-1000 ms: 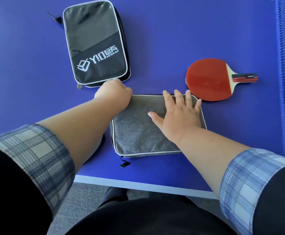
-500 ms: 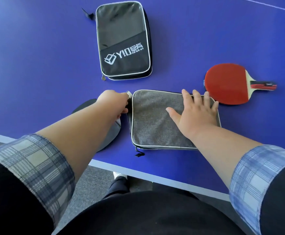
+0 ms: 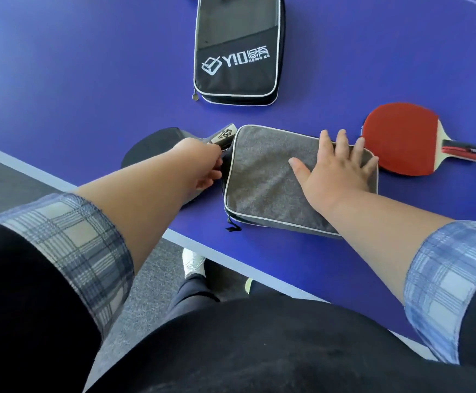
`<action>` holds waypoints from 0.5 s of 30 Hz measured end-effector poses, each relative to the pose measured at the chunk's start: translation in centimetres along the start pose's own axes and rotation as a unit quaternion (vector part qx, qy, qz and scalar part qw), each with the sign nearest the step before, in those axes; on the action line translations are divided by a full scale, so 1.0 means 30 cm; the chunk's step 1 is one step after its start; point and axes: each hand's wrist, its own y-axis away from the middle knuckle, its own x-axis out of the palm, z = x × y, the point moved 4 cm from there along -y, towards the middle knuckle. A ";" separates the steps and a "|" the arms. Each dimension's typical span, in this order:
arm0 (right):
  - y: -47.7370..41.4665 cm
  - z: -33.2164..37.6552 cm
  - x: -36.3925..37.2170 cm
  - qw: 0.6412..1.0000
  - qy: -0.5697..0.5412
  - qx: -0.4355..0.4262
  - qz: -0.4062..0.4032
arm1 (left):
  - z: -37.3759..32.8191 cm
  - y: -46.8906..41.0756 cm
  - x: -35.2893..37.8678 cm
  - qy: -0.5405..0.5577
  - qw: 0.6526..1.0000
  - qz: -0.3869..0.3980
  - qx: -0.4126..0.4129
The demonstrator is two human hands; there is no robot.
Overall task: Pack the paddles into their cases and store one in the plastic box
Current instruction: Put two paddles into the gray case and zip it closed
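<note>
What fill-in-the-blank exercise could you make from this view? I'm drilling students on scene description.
1. The right hand lies flat on the ____ case.
2. The paddle right of that case has a ____ face.
3. The black case bears lettering of ____ colour.
4. The left hand is at the zipper on that grey case's ____ edge.

Missing words: grey; red; white; left

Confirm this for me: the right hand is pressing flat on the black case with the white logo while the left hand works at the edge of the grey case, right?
Not quite. In the head view the right hand lies flat on the grey case, not the black case, which lies untouched further away. The left hand is at the grey case's left edge.
</note>
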 end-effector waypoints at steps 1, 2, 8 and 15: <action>-0.005 0.027 -0.014 0.999 -0.005 -0.038 -0.020 | -0.022 -0.009 -0.011 -0.127 0.990 -0.022 0.063; -0.003 0.069 -0.030 0.995 -0.011 -0.090 -0.042 | -0.039 -0.021 -0.030 -0.229 0.963 -0.066 0.130; 0.033 0.271 0.001 0.972 0.051 -0.224 -0.044 | -0.096 -0.046 -0.035 -0.423 0.851 -0.046 0.307; 0.034 0.269 0.031 0.973 0.071 -0.204 -0.076 | -0.070 -0.064 -0.037 -0.505 0.784 -0.044 0.358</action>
